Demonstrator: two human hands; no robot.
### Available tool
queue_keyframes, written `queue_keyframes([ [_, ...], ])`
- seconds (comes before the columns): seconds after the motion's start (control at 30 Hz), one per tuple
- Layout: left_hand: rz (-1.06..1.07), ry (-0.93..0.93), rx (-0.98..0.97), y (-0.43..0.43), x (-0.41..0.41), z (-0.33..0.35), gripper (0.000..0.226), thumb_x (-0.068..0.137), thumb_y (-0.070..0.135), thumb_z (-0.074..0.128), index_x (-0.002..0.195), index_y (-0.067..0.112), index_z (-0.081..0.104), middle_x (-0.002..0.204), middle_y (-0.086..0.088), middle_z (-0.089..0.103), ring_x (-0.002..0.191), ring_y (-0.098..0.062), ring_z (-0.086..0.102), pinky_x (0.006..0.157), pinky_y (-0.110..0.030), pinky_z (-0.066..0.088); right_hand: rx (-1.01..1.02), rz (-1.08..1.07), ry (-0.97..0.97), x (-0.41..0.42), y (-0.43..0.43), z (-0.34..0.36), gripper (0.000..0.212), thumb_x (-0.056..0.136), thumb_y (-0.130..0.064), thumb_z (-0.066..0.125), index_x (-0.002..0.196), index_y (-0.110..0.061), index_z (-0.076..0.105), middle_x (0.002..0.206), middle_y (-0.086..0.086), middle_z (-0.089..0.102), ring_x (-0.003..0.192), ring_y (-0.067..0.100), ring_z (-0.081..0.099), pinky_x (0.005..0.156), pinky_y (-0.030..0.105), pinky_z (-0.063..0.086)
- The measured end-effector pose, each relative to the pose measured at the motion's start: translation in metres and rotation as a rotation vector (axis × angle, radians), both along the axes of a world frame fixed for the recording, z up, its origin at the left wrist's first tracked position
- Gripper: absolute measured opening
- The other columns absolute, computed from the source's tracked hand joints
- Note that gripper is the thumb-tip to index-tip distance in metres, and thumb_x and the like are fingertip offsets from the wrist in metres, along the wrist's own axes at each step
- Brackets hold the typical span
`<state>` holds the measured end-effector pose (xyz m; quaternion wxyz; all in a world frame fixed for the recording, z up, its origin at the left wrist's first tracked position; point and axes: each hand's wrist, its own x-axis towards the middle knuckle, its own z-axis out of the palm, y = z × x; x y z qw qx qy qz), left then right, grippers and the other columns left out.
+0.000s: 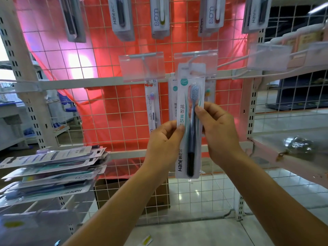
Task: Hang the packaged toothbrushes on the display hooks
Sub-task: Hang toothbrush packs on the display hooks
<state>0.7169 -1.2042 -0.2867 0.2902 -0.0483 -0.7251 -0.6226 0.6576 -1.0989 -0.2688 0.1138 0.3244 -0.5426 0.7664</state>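
1. Head view: you stand facing a white wire grid backed by red sheeting, holding one packaged toothbrush upright in front of it.
2. Both hands are closed on the pack. Your left hand pinches its left edge and your right hand pinches its right edge, thumb on the front.
3. The top of the pack sits at the display hook, just below the hook's clear label holder. Whether the hang hole is over the hook tip is not clear.
4. The step in hand looks like threading this pack onto the hook. Next, line the hole up with the tip, slide the pack back towards those already hanging, then let go.
5. The card reads "Hane" along its lower left and "炫彩" higher up. The teal badge at the top is too small to read.
6. Packs on the upper row read "Hane" and "BDM".
7. A pile of unhung packs lies on a shelf at your lower left.
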Motion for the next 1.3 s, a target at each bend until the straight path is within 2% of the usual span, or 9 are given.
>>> queue_keyframes([
  [0.13,-0.005,-0.009,0.006,0.0,-0.001,-0.002,0.017,0.098,0.022,0.052,0.094,0.03,0.066,0.086,0.009,0.073,0.086,-0.013,0.07,0.082,-0.037,0.059,0.031,-0.028,0.001,-0.004,0.0,-0.002,0.018,0.098,-0.017,0.051,0.098,-0.01,0.067,0.088,-0.001,0.074,0.084,0.013,0.072,0.072,0.026,0.057],
  [0.3,0.024,-0.02,-0.027,-0.002,-0.006,-0.002,0.016,0.099,0.022,0.052,0.098,0.026,0.068,0.096,0.002,0.072,0.092,-0.016,0.07,0.084,-0.036,0.059,0.053,-0.045,-0.023,-0.008,-0.001,-0.001,0.018,0.098,-0.017,0.051,0.093,-0.015,0.067,0.084,-0.005,0.073,0.08,0.009,0.071,0.069,0.023,0.057],
  [0.43,0.067,-0.021,0.011,-0.004,-0.007,-0.005,0.018,0.098,0.015,0.053,0.105,0.024,0.067,0.095,0.009,0.073,0.089,-0.004,0.069,0.072,-0.016,0.055,0.106,-0.091,-0.052,-0.017,-0.001,-0.004,0.019,0.098,-0.021,0.052,0.093,-0.016,0.069,0.078,-0.01,0.072,0.072,0.002,0.068,0.063,0.018,0.054],
  [0.57,0.109,-0.082,0.044,-0.008,-0.007,-0.008,0.019,0.097,0.013,0.054,0.11,0.025,0.063,0.103,0.01,0.067,0.099,-0.006,0.064,0.087,-0.022,0.053,0.127,-0.109,-0.069,-0.029,-0.006,-0.007,0.019,0.098,-0.02,0.053,0.087,-0.015,0.067,0.074,-0.01,0.069,0.066,-0.002,0.066,0.059,0.014,0.052],
  [0.73,0.137,-0.142,0.075,-0.015,-0.006,-0.011,0.018,0.097,0.013,0.055,0.108,0.026,0.061,0.103,0.008,0.065,0.099,-0.008,0.063,0.09,-0.025,0.052,0.186,-0.176,-0.067,-0.054,-0.02,-0.005,0.021,0.099,-0.02,0.052,0.088,-0.009,0.066,0.076,-0.004,0.067,0.064,0.004,0.061,0.058,0.016,0.049],
  [0.9,0.17,-0.167,0.074,-0.023,-0.002,-0.014,0.017,0.096,0.015,0.056,0.098,0.032,0.061,0.103,0.011,0.065,0.097,-0.006,0.062,0.088,-0.025,0.052,0.261,-0.246,-0.078,-0.079,-0.03,-0.003,0.022,0.098,-0.026,0.053,0.078,-0.021,0.061,0.075,-0.004,0.062,0.062,0.007,0.051,0.058,0.024,0.043],
  [1.1,0.182,-0.2,0.088,-0.029,0.002,-0.017,0.018,0.097,0.012,0.055,0.106,0.026,0.063,0.111,0.004,0.066,0.103,-0.012,0.062,0.095,-0.031,0.052,0.296,-0.298,-0.119,-0.092,-0.046,0.0,0.022,0.098,-0.027,0.053,0.078,-0.02,0.059,0.072,-0.008,0.058,0.061,0.003,0.049,0.057,0.021,0.04],
  [1.2,0.182,-0.213,0.089,-0.034,0.004,-0.019,0.018,0.097,0.013,0.054,0.103,0.027,0.062,0.11,0.004,0.066,0.102,-0.013,0.063,0.091,-0.031,0.054,0.311,-0.319,-0.128,-0.096,-0.052,-0.001,0.024,0.098,-0.029,0.053,0.075,-0.022,0.058,0.07,-0.008,0.058,0.061,0.006,0.05,0.062,0.028,0.047],
  [1.3,0.19,-0.229,0.08,-0.039,0.008,-0.021,0.018,0.098,0.013,0.052,0.103,0.026,0.062,0.106,0.003,0.066,0.092,-0.014,0.064,0.072,-0.022,0.056,0.343,-0.347,-0.124,-0.099,-0.055,-0.002,0.022,0.098,-0.031,0.052,0.084,-0.018,0.062,0.074,-0.007,0.06,0.067,0.01,0.053,0.073,0.037,0.051],
])
